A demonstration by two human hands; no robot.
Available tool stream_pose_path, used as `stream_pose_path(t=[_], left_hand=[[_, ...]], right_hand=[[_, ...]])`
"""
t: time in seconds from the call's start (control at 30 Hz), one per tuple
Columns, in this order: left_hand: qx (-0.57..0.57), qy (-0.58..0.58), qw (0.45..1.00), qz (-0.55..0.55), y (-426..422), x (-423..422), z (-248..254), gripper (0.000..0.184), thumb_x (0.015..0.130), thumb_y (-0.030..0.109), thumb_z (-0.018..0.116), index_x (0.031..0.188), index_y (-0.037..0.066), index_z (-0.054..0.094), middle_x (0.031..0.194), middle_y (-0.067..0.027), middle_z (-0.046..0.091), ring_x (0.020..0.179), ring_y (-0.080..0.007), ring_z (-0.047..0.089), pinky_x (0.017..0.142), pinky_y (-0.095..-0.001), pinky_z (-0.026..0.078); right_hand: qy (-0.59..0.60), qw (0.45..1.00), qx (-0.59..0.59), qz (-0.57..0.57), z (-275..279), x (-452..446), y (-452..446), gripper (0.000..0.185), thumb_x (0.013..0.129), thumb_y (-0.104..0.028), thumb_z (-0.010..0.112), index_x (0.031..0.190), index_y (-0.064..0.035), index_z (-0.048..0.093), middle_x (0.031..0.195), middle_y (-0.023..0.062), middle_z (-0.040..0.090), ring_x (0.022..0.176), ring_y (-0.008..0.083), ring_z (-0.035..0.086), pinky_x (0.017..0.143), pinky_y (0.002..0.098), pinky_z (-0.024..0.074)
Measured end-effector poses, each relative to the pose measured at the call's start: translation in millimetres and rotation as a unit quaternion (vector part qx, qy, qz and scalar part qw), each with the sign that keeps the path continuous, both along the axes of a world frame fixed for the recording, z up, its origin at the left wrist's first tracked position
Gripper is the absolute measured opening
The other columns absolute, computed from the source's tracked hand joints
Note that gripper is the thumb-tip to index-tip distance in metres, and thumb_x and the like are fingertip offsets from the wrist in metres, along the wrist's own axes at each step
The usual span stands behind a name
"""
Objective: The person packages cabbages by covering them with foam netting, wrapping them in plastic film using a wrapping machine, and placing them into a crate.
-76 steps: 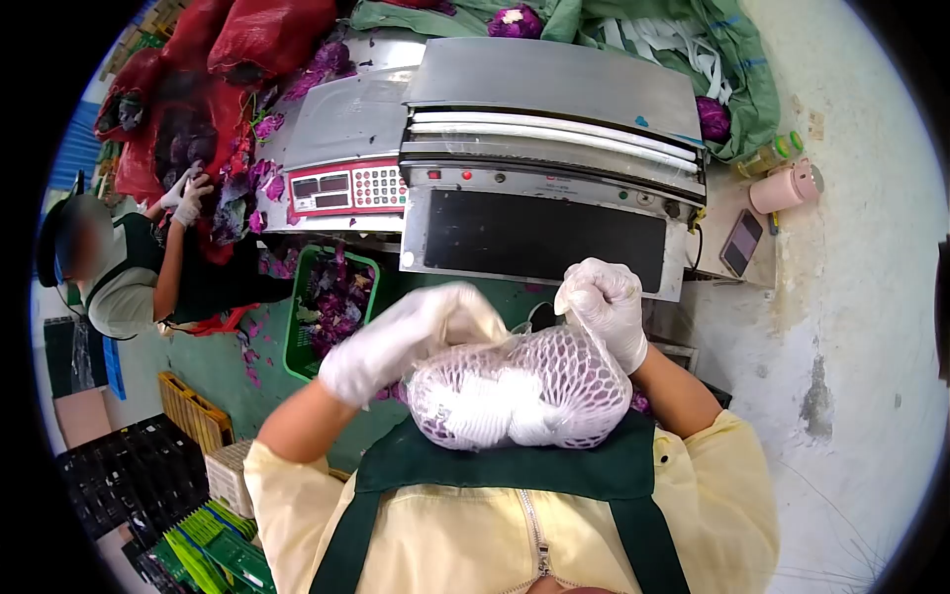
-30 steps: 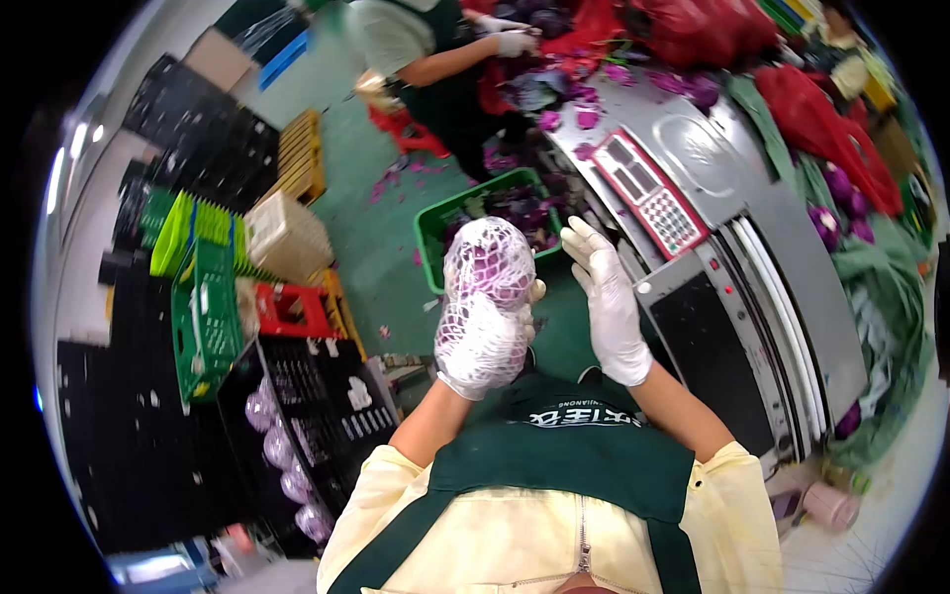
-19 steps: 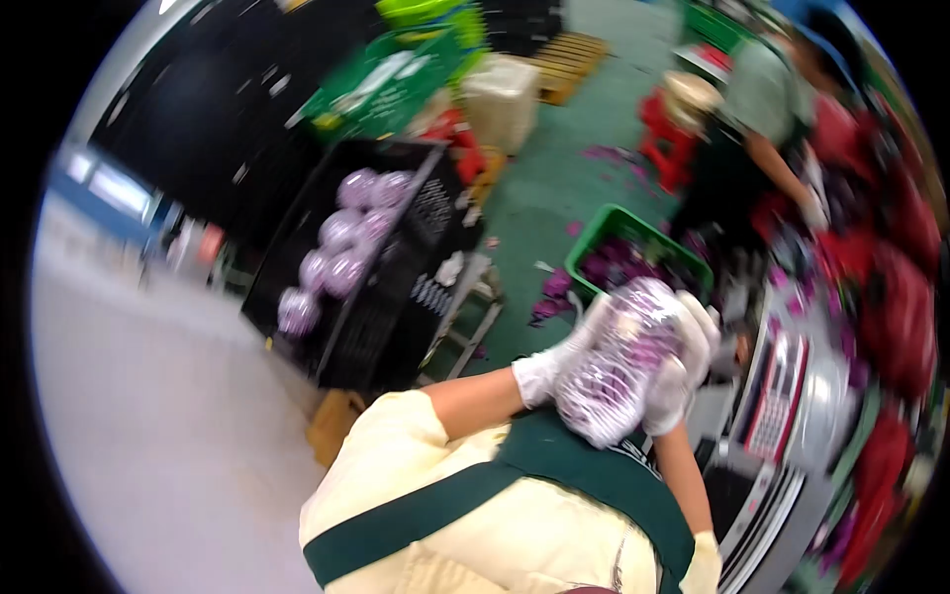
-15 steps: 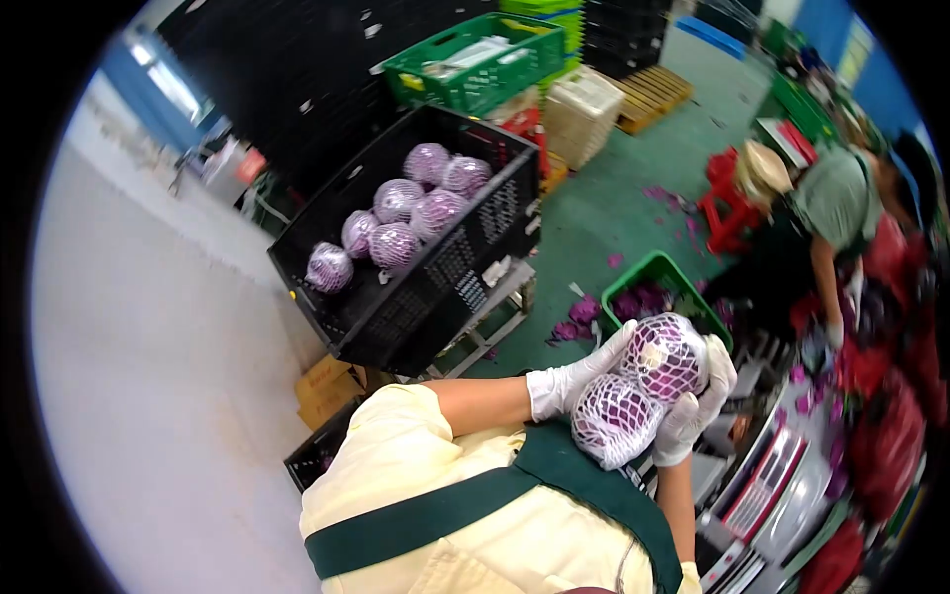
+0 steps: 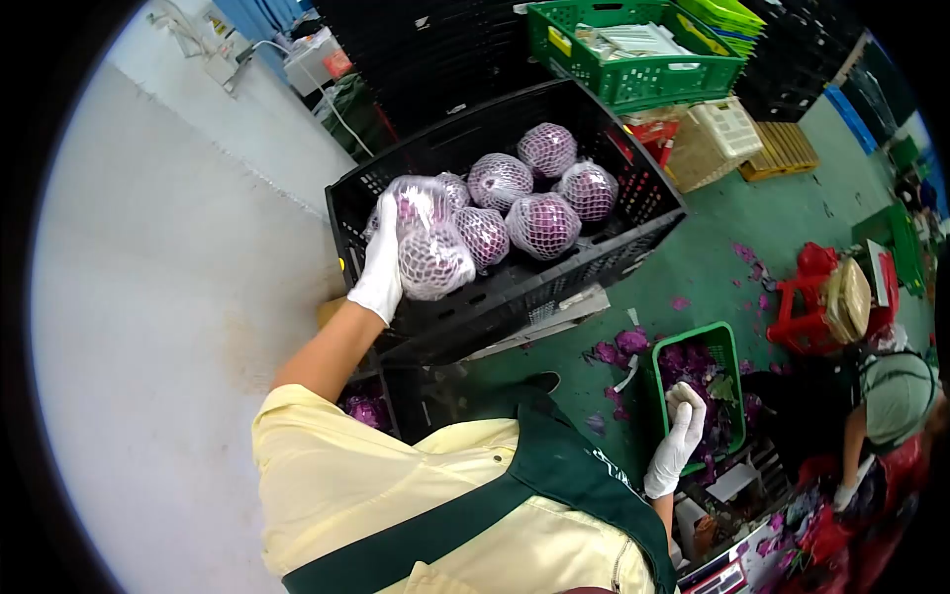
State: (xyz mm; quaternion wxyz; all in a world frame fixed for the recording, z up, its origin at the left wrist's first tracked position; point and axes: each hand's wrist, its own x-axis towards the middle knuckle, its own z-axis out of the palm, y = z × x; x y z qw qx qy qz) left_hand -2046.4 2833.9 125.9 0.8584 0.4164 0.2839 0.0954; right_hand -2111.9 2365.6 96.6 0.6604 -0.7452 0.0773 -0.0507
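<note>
My left hand (image 5: 380,272), in a white glove, is closed on two purple cabbages in white foam nets (image 5: 435,263), one above the other and slightly blurred. It holds them over the left part of a black crate (image 5: 515,322). Several more netted purple cabbages (image 5: 543,226) lie in this crate, some partly hidden behind the held pair. Gloved too, my right hand (image 5: 679,436) is loosely curled with nothing visible in it. It is in front of a green basket (image 5: 734,361) that contains loose purple cabbage leaves (image 5: 683,361).
A white wall (image 5: 168,327) runs along the left. Behind the black crate stand a green crate (image 5: 633,84) and a pale bin (image 5: 708,144). Purple scraps (image 5: 630,342) litter the green floor. At right, a co-worker (image 5: 891,396) bends beside red stools (image 5: 802,307) and red bags.
Both hands gripped the two netted cabbages before my body. My left hand has carried them left to the black crate, while my right hand has let go. The view has turned left.
</note>
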Motion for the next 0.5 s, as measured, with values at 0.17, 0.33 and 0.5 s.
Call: stream_pose_path(t=[0.17, 0.33, 0.5], left_hand=[[0.316, 0.246, 0.907, 0.130, 24.5, -21.9, -76.2, 0.075, 0.077, 0.054, 0.072, 0.123, -0.003, 0.055, 0.115, -0.0140, 0.063, 0.097, -0.0208, 0.063, 0.086, -0.0324, 0.050], [0.429, 0.382, 0.815, 0.072, 30.0, -19.1, -107.7, 0.095, 0.069, 0.063, 0.071, 0.137, 0.002, 0.043, 0.127, -0.0220, 0.056, 0.116, -0.0344, 0.056, 0.098, -0.0403, 0.043], [0.544, 0.356, 0.757, 0.062, -12.1, -32.6, -63.8, 0.094, 0.069, 0.058, 0.073, 0.140, 0.006, 0.040, 0.136, -0.0190, 0.051, 0.119, -0.0358, 0.054, 0.100, -0.0389, 0.042]], right_hand=[[-0.005, 0.997, -0.021, 0.079, 16.6, 33.8, 41.3, 0.028, 0.101, -0.021, 0.043, 0.111, 0.0002, 0.059, 0.108, 0.0087, 0.060, 0.100, 0.0182, 0.058, 0.094, 0.0322, 0.0444], [-0.001, 0.994, -0.029, 0.108, 20.1, 44.2, 43.4, 0.024, 0.100, -0.016, 0.043, 0.108, 0.0011, 0.059, 0.108, 0.0090, 0.059, 0.098, 0.0181, 0.057, 0.091, 0.0318, 0.0456], [0.013, 0.997, -0.036, 0.063, 18.1, 28.7, 23.4, 0.030, 0.101, -0.023, 0.044, 0.107, 0.0002, 0.061, 0.104, 0.0086, 0.062, 0.095, 0.0191, 0.060, 0.092, 0.0338, 0.0467]])
